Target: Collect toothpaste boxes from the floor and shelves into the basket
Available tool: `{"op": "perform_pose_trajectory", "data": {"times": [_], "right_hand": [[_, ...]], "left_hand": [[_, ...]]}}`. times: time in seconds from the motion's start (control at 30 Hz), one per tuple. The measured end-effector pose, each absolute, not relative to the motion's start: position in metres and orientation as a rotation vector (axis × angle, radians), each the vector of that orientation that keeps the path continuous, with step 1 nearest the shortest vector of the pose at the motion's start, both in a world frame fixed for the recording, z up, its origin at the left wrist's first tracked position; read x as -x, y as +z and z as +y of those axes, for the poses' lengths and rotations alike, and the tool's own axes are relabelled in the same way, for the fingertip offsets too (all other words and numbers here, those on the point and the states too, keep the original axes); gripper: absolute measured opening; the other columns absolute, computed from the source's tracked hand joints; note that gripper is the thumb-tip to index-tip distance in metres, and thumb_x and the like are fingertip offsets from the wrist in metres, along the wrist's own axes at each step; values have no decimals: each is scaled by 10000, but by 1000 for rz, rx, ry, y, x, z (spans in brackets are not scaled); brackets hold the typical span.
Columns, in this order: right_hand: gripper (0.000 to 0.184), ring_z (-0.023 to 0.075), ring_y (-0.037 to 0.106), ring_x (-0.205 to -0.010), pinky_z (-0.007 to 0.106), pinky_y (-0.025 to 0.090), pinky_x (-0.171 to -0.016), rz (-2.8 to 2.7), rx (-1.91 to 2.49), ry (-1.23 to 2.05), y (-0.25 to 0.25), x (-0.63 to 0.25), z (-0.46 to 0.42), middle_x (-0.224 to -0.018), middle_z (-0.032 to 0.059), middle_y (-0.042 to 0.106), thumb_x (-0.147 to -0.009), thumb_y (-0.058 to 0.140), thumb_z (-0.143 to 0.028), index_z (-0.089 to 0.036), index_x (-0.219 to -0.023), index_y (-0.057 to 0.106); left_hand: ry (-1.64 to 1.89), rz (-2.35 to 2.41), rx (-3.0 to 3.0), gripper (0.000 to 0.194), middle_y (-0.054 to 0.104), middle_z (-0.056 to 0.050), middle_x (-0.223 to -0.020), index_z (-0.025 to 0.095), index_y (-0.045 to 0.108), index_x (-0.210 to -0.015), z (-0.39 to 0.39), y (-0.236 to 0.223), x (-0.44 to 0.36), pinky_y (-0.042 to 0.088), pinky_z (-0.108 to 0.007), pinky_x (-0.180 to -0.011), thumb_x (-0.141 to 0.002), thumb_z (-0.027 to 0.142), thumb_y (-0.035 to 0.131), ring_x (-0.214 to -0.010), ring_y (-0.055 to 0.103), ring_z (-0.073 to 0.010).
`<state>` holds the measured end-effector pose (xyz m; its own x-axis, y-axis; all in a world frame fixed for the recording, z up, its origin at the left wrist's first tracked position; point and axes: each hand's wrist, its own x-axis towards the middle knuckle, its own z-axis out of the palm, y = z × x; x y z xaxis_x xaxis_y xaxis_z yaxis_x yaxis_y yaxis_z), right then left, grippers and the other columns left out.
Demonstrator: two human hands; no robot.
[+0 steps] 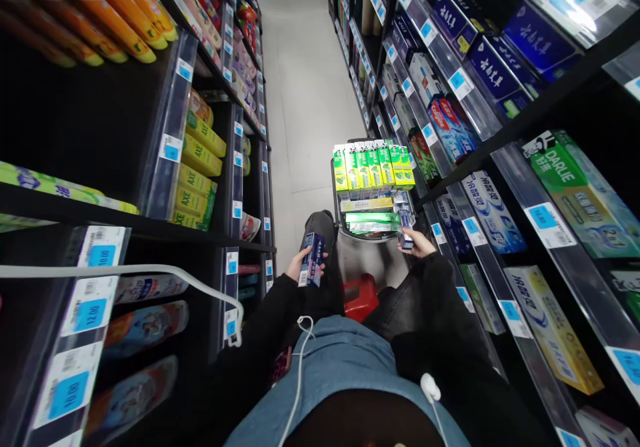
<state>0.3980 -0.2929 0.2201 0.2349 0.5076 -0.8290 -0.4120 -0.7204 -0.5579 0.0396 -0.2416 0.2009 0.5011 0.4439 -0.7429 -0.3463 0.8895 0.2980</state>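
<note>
In my left hand (296, 265) are dark blue toothpaste boxes (313, 257), held above my left thigh with the fingers wrapped round them; I cannot tell exactly how many. My right hand (421, 243) grips a small dark blue and white toothpaste box (406, 221) at the near right corner of a basket (371, 238). Inside the basket, green and yellow Darlie toothpaste boxes (364, 168) stand upright in a row at the far side. Nearer to me, a yellow and white box (367, 204) and green boxes (371, 222) lie flat.
Shelves of toothpaste, with Colgate boxes (445, 127) and a large Darlie box (583, 190), rise on my right. Left shelves hold yellow AXE boxes (200, 160) and bottles. A red stool-like object (359, 297) sits between my legs. The aisle floor (300, 80) runs ahead. A white cable (150, 270) crosses at left.
</note>
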Motion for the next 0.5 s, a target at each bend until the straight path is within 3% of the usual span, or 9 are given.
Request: {"op": "perform_pose_trajectory", "data": {"times": [0.1, 0.33, 0.5], "right_hand": [[149, 116, 573, -516, 279, 559, -555, -113, 1954, 1522, 207, -414, -253, -599, -6, 571, -879, 594, -289, -154, -864, 534], [119, 124, 533, -513, 263, 522, -481, -155, 2200, 1453, 189, -434, -198, -602, -4, 537, -828, 630, -233, -151, -851, 547], [122, 122, 533, -566, 266, 540, -533, -204, 2279, 1417, 184, -446, -177, -663, -9, 534, -789, 640, -210, -163, -862, 555]], "left_hand": [[541, 846, -46, 531, 645, -97, -778, 103, 442, -1333, -240, 187, -28, 400, -288, -476, -902, 408, 383, -538, 523, -173], [542, 748, 40, 590, 593, -81, -775, 109, 435, -1327, -236, 175, -24, 324, -243, -501, -879, 493, 422, -558, 460, -131], [546, 748, 56, 602, 583, -78, -781, 109, 445, -1322, -235, 172, -23, 309, -246, -504, -879, 514, 393, -556, 447, -125]]}}
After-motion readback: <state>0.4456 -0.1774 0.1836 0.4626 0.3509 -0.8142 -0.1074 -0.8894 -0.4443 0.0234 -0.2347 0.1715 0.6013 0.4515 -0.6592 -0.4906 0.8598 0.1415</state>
